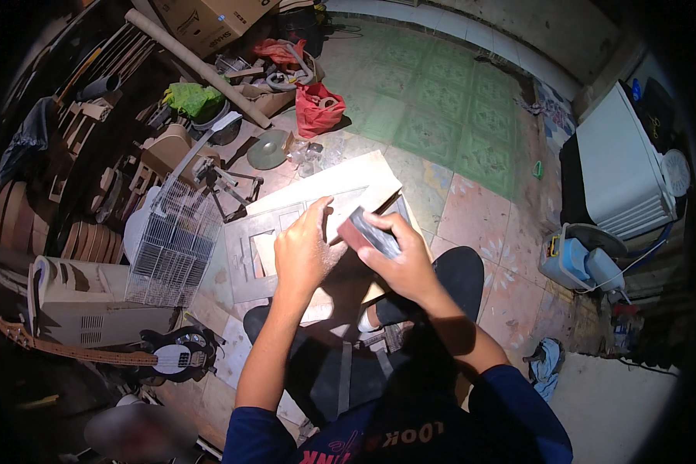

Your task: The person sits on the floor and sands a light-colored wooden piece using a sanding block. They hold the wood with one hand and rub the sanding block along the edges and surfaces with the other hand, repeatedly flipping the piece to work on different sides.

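My right hand [403, 255] grips a sanding block [377, 235] with a grey top and a reddish-brown abrasive side. My left hand [304, 249] is just left of the block, its fingers spread and dusted with pale powder. Whether it grips or only rests against the pale wooden piece [377, 194] beside it is hard to tell. Beneath my hands lies a flat grey template [238, 246] with rectangular cutouts. A brightly lit pale board [348, 174] extends behind it. Glare and shadow hide the surface under the sanding block.
A wire cage [171, 249] and a bass guitar [171, 356] stand at left. Farther back are a tripod [223, 182], a glass lid [268, 149] and a red plastic bag [319, 110]. A white appliance [620, 156] and a bucket [568, 261] are at right.
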The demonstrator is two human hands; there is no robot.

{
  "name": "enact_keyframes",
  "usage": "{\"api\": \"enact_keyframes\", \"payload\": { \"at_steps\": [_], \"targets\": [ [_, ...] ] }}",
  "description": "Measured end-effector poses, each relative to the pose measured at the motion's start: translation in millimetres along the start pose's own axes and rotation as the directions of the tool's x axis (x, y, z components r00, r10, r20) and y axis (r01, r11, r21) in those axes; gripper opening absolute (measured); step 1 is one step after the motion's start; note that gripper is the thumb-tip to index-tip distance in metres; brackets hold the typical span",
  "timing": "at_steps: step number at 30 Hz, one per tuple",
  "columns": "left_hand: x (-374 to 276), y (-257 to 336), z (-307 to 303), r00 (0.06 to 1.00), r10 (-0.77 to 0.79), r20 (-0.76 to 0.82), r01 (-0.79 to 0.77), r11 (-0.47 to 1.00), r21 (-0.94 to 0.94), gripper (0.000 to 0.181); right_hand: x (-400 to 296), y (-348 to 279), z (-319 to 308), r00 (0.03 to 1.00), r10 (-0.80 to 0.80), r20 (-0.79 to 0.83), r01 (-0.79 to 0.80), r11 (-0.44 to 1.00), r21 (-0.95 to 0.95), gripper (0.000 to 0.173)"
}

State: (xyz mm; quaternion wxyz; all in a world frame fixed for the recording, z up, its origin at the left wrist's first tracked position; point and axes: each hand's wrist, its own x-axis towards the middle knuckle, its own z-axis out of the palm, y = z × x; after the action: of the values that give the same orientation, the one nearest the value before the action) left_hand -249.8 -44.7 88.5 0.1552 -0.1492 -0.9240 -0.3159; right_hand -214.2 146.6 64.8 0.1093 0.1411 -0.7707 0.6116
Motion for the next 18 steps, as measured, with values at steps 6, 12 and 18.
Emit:
{"api": "enact_keyframes", "payload": {
  "at_steps": [6, 12, 18],
  "targets": [
    [-1.5, 5.8, -0.3, 0.999, 0.029, 0.041, -0.03, 0.999, 0.028, 0.067, 0.9, -27.9, -43.3, 0.953, 0.231, 0.196, -0.188, 0.958, -0.216, 0.08],
    [-4.1, 5.9, -2.7, 0.998, 0.017, 0.053, -0.017, 1.0, 0.0, 0.067, 4.7, -30.6, -29.8, 0.832, 0.367, 0.416, -0.078, 0.82, -0.567, 0.1],
    [-5.4, 7.1, -0.7, 0.998, 0.045, 0.049, -0.045, 0.999, 0.004, 0.065, 7.1, 10.3, -36.5, 0.884, 0.363, 0.295, -0.109, 0.773, -0.625, 0.096]
  ]
}}
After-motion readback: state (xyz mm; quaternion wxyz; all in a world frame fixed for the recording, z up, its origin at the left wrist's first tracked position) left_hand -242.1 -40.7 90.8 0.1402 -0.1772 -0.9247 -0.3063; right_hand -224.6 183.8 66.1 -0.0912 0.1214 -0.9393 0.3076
